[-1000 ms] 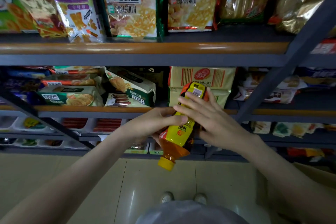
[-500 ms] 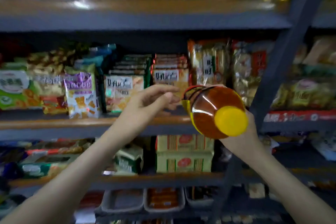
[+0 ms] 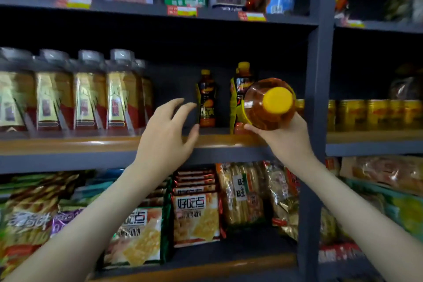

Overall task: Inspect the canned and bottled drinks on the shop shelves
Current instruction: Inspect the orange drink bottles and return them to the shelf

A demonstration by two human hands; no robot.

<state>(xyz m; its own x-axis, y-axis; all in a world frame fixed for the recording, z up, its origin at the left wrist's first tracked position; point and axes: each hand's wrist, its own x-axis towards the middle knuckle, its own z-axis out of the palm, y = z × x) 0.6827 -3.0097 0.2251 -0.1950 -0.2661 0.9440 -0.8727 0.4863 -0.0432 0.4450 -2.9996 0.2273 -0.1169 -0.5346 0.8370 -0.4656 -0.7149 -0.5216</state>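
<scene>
My right hand [image 3: 283, 137] grips a tea bottle [image 3: 265, 107] with amber liquid and a yellow cap, held level so the cap points at me, in front of the drinks shelf [image 3: 109, 142]. My left hand [image 3: 167, 130] hovers with fingers spread and holds nothing, just left of a small dark bottle [image 3: 206, 98] standing on that shelf. A second, taller bottle of the same kind [image 3: 240, 89] stands behind the held one and is partly hidden by it.
A row of large silver-capped bottles [image 3: 91, 94] fills the shelf's left side. Gold cans [image 3: 375, 113] line the bay to the right, past a grey upright post [image 3: 319, 98]. Tins and jars stand above; biscuit and cracker packets [image 3: 196, 215] fill the shelf below.
The view has risen from the snack shelves to the drinks shelf. My right hand carried the bottle up there, cap turned toward me. My left hand let go of it and now reaches toward the shelf.
</scene>
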